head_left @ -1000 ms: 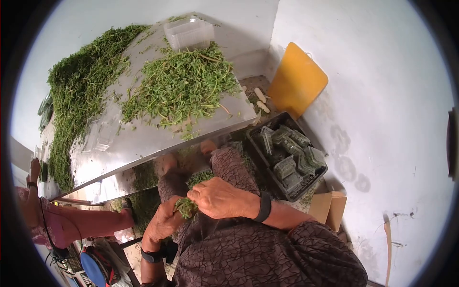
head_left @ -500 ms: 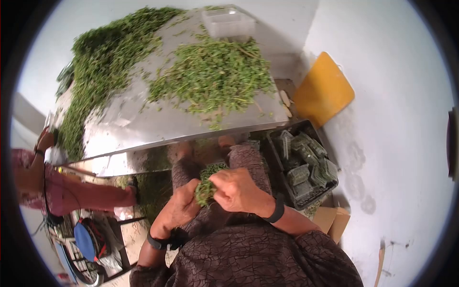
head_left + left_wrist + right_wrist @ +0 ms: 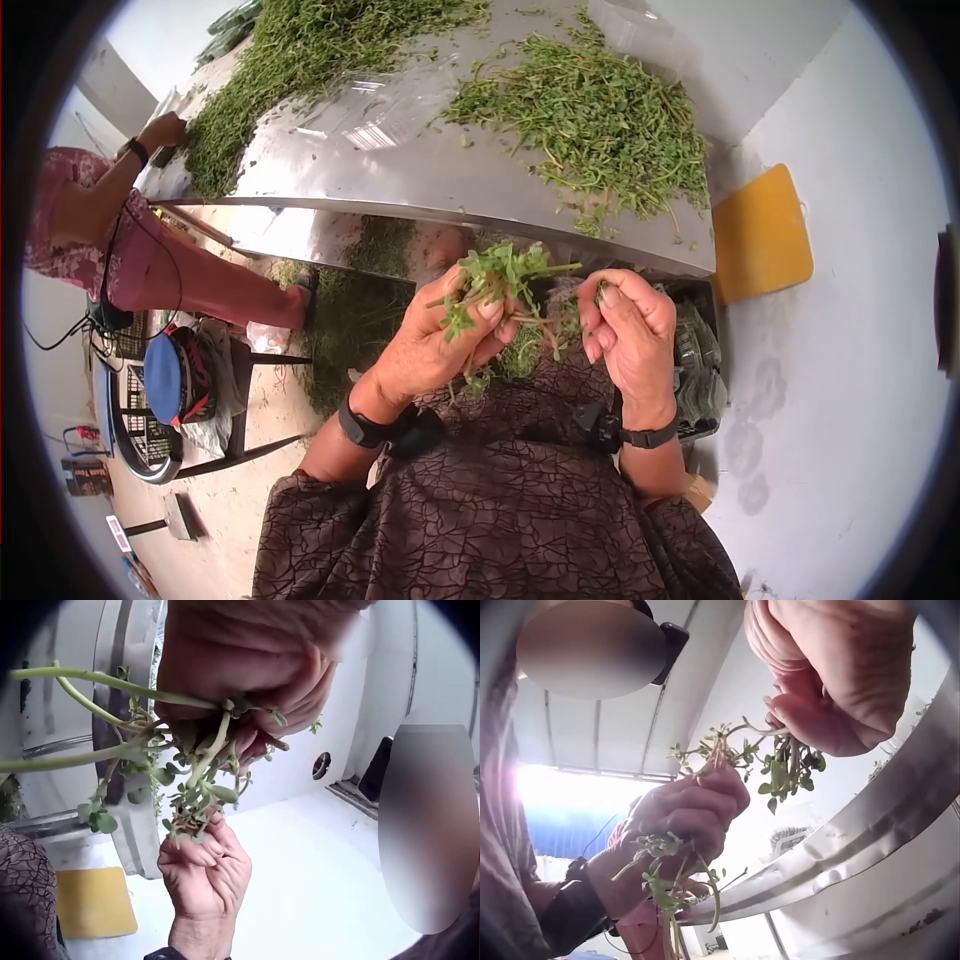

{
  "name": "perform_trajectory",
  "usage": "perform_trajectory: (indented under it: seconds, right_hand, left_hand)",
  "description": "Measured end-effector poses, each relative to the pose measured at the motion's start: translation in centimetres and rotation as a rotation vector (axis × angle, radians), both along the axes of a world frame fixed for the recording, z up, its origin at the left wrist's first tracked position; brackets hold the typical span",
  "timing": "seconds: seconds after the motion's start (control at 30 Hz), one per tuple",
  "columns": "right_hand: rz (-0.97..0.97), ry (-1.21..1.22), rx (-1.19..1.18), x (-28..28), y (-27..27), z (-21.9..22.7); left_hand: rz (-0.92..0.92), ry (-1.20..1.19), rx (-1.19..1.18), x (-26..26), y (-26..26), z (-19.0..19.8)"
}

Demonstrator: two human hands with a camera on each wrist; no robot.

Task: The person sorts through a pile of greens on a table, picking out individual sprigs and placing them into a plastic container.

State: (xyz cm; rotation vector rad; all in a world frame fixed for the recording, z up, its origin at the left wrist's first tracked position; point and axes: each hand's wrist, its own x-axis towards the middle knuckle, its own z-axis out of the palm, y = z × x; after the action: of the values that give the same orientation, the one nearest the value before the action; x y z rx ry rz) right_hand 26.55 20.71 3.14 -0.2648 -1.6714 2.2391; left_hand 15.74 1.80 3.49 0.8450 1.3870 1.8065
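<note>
Left hand: the left hand [image 3: 430, 340] had its grip clamped on a bunch of herb sprigs [image 3: 495, 285] — fingers and thumb curled round the stems, leafy tips fanned up and out, likely so loose ends could be reached from the other side.
Right hand: the right hand [image 3: 628, 325] sat just beside the bunch on its right, grip pinched together on a few sprig tips; in the right wrist view its fingers [image 3: 810, 724] were curled over small leaves, seemingly to pull them free from the rest.
Herb sprigs: held in the air above the person's lap, in front of and below the near edge of the desk [image 3: 420, 170], between the two hands and touching both.
Desk: the steel desk carried a loose herb pile [image 3: 590, 110] on its right part and a larger heap [image 3: 300, 60] toward its far left — stock kept within reach.
Beside the desk: a yellow board [image 3: 762, 235] leaned on the wall to the desk's right; a dark crate [image 3: 700, 370] lay below that corner; another person [image 3: 110, 240] stood at the desk's left end.
Change: a second earlier both hands had been low in the lap, closed over a tight clump; since then they had risen toward the desk edge, the bunch had opened out, and the right hand had drawn apart from the left.
</note>
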Motion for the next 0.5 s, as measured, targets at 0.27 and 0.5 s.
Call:
perform_trajectory:
  seconds: [0.27, 0.5]
  right_hand:
    - [0.223, 0.202, -0.181, -1.4, -1.4, 0.2]
    - [0.089, 0.181, 0.006, -2.2, -2.4, 0.1]
  left_hand:
    - [0.054, -0.078, -0.155, 0.3, 0.8, -0.6]
    - [-0.002, -0.075, -0.125, 0.7, 0.9, -0.9]
